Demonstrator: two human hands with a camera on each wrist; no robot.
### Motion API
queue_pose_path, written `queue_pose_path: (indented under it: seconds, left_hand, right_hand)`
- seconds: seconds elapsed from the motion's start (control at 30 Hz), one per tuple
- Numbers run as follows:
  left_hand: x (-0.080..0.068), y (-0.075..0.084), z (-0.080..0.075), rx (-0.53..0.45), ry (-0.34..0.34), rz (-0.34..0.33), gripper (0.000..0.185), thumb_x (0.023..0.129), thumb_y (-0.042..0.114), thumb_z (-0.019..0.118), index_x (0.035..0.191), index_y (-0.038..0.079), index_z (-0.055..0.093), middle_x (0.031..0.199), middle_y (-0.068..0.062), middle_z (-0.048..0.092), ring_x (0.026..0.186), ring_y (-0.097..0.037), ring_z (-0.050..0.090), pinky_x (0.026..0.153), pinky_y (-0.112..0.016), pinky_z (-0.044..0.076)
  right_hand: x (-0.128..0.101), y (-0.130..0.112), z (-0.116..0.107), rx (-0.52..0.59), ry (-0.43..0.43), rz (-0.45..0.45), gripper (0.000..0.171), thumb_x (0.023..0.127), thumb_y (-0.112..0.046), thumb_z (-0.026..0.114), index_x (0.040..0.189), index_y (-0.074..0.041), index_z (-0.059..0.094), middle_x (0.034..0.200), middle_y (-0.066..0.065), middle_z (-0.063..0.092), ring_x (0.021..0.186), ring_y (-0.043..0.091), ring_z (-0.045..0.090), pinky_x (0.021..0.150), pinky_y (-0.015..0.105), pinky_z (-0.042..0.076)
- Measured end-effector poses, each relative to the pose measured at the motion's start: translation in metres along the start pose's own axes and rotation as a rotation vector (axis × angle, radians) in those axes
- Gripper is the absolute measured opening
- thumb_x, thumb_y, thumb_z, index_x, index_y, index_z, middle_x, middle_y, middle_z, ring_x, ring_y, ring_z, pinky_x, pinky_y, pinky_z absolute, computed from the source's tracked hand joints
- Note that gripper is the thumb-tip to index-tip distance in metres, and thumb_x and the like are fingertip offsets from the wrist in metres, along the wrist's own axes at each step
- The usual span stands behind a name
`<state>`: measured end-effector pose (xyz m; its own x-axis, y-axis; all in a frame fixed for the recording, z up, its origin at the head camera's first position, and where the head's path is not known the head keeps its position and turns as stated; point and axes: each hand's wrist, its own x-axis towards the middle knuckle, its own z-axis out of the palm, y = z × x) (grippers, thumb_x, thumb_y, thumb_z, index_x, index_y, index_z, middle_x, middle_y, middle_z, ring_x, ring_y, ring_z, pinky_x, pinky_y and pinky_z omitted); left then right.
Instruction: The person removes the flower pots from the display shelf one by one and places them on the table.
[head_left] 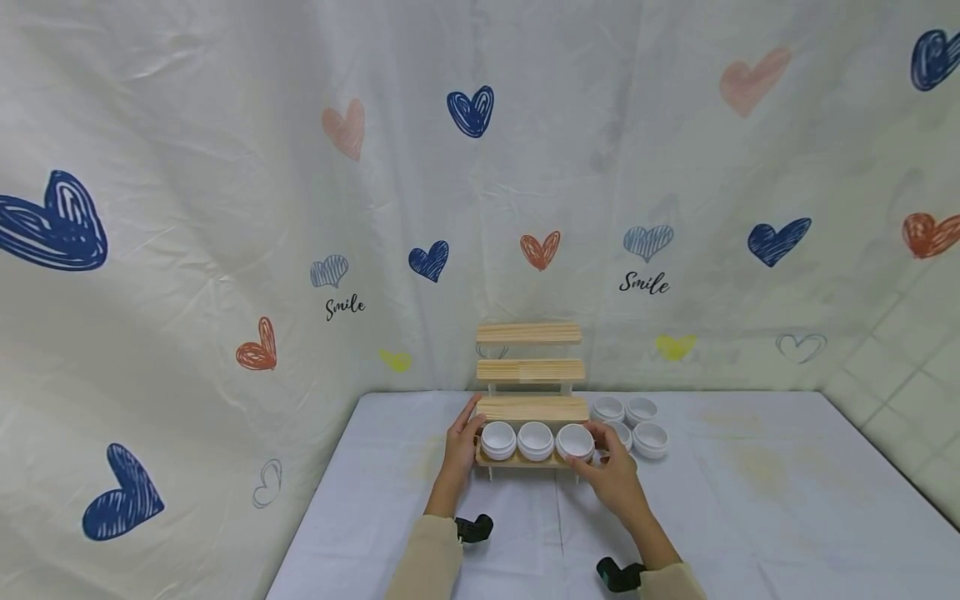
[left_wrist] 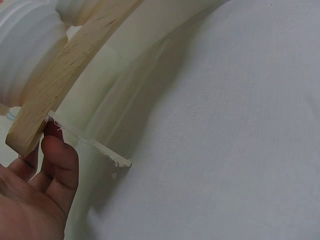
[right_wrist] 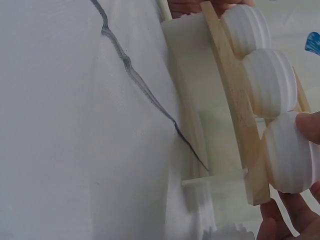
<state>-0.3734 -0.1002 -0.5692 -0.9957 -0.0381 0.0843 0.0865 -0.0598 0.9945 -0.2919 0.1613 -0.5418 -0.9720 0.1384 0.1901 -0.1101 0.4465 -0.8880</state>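
Heart-printed white cloth point(head_left: 480, 192) hangs behind my work, meeting the back edge of the white-covered table point(head_left: 750, 500). Near that edge, a little left of midway between the back corners, is the stepped wooden rack point(head_left: 532, 408), four planks with the lowest nearest me. It looks light and stiff, and I judge the bare wood will give a sure grip; the plank ends seem the place to hold it, since a careless push would jolt whatever sits along the front. My left hand point(head_left: 457, 450) has its fingers curled round the left end of the lowest plank, tips tucked underneath. My right hand point(head_left: 617, 477) pinches the right-hand cup point(head_left: 575, 437) between thumb and fingers, with some fingers bent close by the plank's end; how hard they press I cannot tell. Off the rack's right end, toward the table's back right corner, at least four loose cups point(head_left: 649, 439) cluster. On the lowest plank, the middle cup point(head_left: 536, 439) and the left cup point(head_left: 497, 438) sit in a row with the one I pinch. All three seem light, rigid and rather slick, so I would take each by its ridged sides, low and evenly. Smallest is a thin white leg point(left_wrist: 92, 142) under the plank, ragged along its edge and, I suspect, the weakest handhold.
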Motion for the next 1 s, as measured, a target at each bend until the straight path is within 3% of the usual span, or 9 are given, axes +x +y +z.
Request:
queue_pose_path:
  seconds: [0.23, 0.4, 0.57, 0.8, 1.0]
  left_hand:
    - [-0.001, 0.0, 0.0, 0.001, -0.002, 0.002, 0.053, 0.103, 0.032, 0.059, 0.154, 0.023, 0.048, 0.097, 0.006, 0.068, 0.088, -0.008, 0.059, 0.083, -0.026, 0.047]
    - [-0.001, 0.002, 0.0, -0.019, -0.013, -0.007, 0.053, 0.103, 0.029, 0.059, 0.155, 0.023, 0.048, 0.091, 0.009, 0.066, 0.088, -0.006, 0.058, 0.084, -0.026, 0.045]
    - [-0.011, 0.022, -0.002, -0.017, -0.044, 0.0, 0.053, 0.103, 0.022, 0.058, 0.155, 0.015, 0.047, 0.094, 0.004, 0.068, 0.088, -0.008, 0.059, 0.083, -0.027, 0.047]
    - [-0.004, 0.007, 0.002, -0.004, -0.003, -0.025, 0.054, 0.103, 0.031, 0.059, 0.155, 0.024, 0.047, 0.103, 0.003, 0.067, 0.089, -0.007, 0.058, 0.085, -0.026, 0.045]
    - [-0.014, 0.028, -0.002, -0.028, -0.049, -0.034, 0.053, 0.103, 0.023, 0.059, 0.155, 0.017, 0.047, 0.099, 0.003, 0.069, 0.087, -0.009, 0.059, 0.081, -0.027, 0.047]
  right_hand:
    - [-0.002, 0.004, 0.001, 0.014, 0.009, -0.029, 0.066, 0.085, -0.016, 0.083, 0.141, -0.01, 0.049, 0.135, 0.013, 0.058, 0.122, 0.027, 0.053, 0.097, 0.044, 0.04]
    - [-0.003, 0.005, 0.001, 0.022, 0.009, -0.036, 0.065, 0.085, -0.015, 0.083, 0.14, -0.01, 0.049, 0.135, 0.013, 0.058, 0.122, 0.027, 0.053, 0.097, 0.046, 0.04]
    - [-0.005, 0.004, 0.0, 0.033, 0.008, -0.043, 0.065, 0.085, -0.015, 0.084, 0.14, -0.011, 0.049, 0.134, 0.012, 0.057, 0.121, 0.026, 0.052, 0.096, 0.044, 0.04]
    - [-0.008, 0.003, -0.001, 0.044, 0.022, -0.067, 0.066, 0.082, -0.012, 0.086, 0.138, -0.009, 0.051, 0.132, 0.012, 0.059, 0.119, 0.026, 0.054, 0.095, 0.042, 0.04]
    - [-0.011, 0.003, -0.003, 0.038, 0.013, -0.045, 0.067, 0.081, -0.011, 0.086, 0.138, -0.008, 0.05, 0.132, 0.013, 0.06, 0.119, 0.027, 0.055, 0.098, 0.043, 0.041]
